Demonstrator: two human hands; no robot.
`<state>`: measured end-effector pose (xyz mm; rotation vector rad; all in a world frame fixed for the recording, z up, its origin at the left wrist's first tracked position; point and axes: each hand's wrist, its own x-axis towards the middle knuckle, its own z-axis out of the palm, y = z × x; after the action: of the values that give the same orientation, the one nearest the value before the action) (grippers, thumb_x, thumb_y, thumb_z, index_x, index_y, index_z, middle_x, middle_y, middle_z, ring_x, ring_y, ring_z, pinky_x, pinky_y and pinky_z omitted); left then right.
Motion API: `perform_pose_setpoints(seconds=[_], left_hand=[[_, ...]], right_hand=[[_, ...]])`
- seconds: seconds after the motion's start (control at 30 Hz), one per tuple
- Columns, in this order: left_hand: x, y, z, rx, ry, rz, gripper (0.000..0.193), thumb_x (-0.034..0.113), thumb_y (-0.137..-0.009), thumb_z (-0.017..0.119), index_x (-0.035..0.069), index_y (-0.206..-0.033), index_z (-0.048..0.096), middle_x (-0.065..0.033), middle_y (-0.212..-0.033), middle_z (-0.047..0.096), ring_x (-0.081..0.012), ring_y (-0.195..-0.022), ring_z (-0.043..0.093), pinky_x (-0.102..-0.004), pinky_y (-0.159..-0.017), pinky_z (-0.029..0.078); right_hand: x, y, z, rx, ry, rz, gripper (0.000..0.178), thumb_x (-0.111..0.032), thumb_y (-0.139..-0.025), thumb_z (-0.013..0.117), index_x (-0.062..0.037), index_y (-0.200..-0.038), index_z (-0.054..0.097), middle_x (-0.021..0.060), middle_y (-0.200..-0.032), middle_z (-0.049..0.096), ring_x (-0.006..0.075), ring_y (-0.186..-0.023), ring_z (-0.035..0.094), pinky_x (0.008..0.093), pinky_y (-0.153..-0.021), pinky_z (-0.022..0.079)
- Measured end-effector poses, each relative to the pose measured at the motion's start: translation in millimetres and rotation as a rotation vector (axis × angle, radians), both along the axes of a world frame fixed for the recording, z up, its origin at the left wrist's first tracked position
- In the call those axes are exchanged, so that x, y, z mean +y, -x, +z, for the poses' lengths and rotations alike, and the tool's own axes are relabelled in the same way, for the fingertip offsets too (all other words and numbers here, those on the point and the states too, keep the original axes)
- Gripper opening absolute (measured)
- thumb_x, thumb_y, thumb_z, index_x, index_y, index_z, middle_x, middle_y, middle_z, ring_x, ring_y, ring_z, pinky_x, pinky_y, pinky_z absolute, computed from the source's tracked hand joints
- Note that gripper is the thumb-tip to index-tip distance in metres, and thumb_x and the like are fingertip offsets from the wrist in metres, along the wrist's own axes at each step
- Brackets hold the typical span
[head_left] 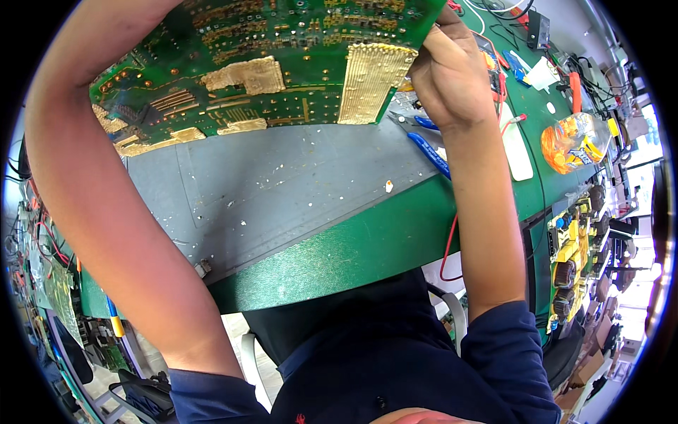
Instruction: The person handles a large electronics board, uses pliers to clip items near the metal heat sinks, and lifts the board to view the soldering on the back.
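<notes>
A large green circuit board is held up, tilted, at the top of the view. Broad ridged solder-coloured patches and rows of solder points cover the face toward me. My right hand grips its right edge with the fingers closed, partly hidden by the board. The left forearm curves up along the board's left side and leaves the view at the top, so my left hand is out of sight. Below the board lies a grey mat strewn with small whitish bits. Blue-handled pliers rest beside my right wrist.
The green tabletop runs along the mat's near edge. To the right lies a clear plastic bottle with a yellow cap, near cables and tools. A yellow board with coils sits further right. Wires clutter the left side.
</notes>
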<state>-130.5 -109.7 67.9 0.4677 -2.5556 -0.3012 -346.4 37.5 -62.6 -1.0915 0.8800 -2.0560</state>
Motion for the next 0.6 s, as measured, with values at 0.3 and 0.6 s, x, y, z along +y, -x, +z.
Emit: perform_pose_setpoints(seconds=[0.3, 0.6], left_hand=[[-1.6, 1.0, -2.4, 0.002, -0.002, 0.002, 0.061, 0.059, -0.090, 0.064, -0.001, -0.096, 0.074, -0.0080, -0.074, 0.069, -0.0147, -0.069, 0.063, -0.0298, -0.062, 0.049], [-2.7, 0.4, -4.4, 0.008, 0.002, 0.009, 0.061, 0.060, -0.090, 0.064, 0.000, -0.096, 0.074, -0.0083, -0.074, 0.070, -0.0150, -0.069, 0.063, -0.0300, -0.062, 0.049]], right_hand=[[-3.1, -2.0, -0.7, -0.052, -0.015, -0.021, 0.025, -0.003, -0.099, 0.055, -0.0009, -0.123, 0.062, 0.0120, -0.116, 0.069, 0.0211, -0.103, 0.068, 0.0356, -0.091, 0.057], [-4.5, 1.5, -6.1, -0.036, 0.034, -0.015, 0.024, -0.005, -0.100, 0.056, -0.0018, -0.122, 0.063, 0.0113, -0.116, 0.069, 0.0203, -0.103, 0.068, 0.0346, -0.090, 0.057]])
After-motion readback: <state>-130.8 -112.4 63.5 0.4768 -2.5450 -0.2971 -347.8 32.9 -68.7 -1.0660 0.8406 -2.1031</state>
